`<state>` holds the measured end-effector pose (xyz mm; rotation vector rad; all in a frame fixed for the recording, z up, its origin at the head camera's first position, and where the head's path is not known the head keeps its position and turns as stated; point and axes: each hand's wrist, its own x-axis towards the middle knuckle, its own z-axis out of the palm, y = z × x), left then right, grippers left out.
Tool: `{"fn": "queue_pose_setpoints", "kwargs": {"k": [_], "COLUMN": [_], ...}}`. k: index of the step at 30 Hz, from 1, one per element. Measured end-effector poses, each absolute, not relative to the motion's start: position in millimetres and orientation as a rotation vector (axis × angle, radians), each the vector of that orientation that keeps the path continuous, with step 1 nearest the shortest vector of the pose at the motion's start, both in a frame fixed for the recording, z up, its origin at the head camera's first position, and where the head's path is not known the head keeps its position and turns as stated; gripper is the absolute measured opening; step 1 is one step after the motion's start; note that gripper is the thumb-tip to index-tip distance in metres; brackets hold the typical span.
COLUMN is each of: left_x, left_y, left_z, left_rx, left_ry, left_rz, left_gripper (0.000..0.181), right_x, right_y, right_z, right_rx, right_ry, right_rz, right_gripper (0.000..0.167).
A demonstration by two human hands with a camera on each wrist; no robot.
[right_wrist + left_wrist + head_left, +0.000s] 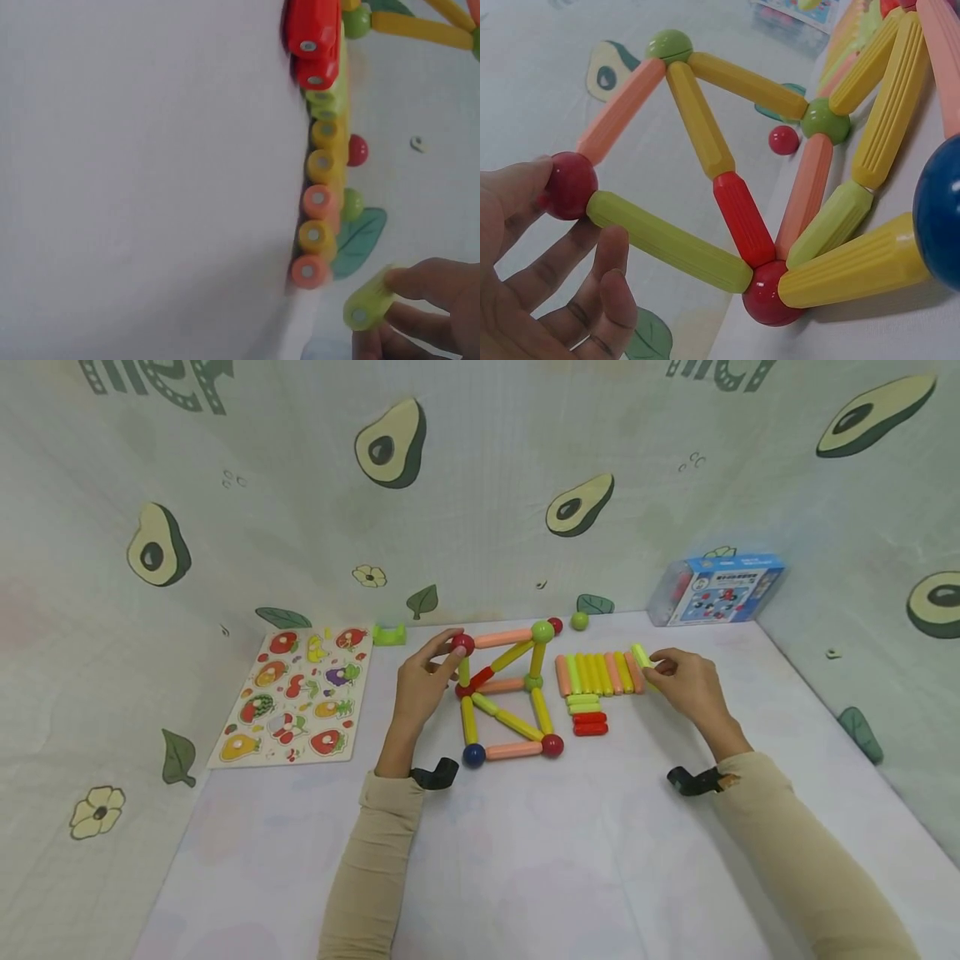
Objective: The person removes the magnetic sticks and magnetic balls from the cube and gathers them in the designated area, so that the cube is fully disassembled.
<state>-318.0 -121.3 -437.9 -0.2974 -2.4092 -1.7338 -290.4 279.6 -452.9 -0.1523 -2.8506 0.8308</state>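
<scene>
On the table [525,860], a frame [504,685] of ribbed, multicoloured rods rests left of the rod row [597,674]. Beside the row, my right hand [686,681] pinches a grey-tipped lime rod [367,301]; my left hand [422,683] grips the frame's glossy red corner ball [573,186].

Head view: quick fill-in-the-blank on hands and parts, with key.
The left hand pinches a glossy round ball coloured ____.
A lime-green ridged rod is in the ____ hand's grip.
Loose red ridged rods number ____.
The nearest salmon ridged rod joins a glossy red ball to one coloured ____.
Missing: red; right; two; blue.
</scene>
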Motion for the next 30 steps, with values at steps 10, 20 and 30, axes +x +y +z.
{"fn": "queue_pose_setpoints", "kwargs": {"k": [10, 20, 30], "left_x": [-317, -320, -320], "left_y": [-123, -121, -122], "left_z": [-441, -441, -442], "left_rx": [-0.294, -0.321, -0.317], "left_ry": [-2.41, -2.393, -2.396], "left_rz": [-1.727, -1.734, -1.714], "left_gripper": [0.041, 0.04, 0.04], "right_x": [-308, -308, -304], "right_y": [292, 292, 223], "right_z": [-468, -467, -428], "right_rx": [-0.261, -0.144, 0.321], "right_ry": [-2.969, -2.981, -2.826], "right_rz": [0.834, 0.8, 0.921], "right_gripper": [0.037, 0.034, 0.03]}}
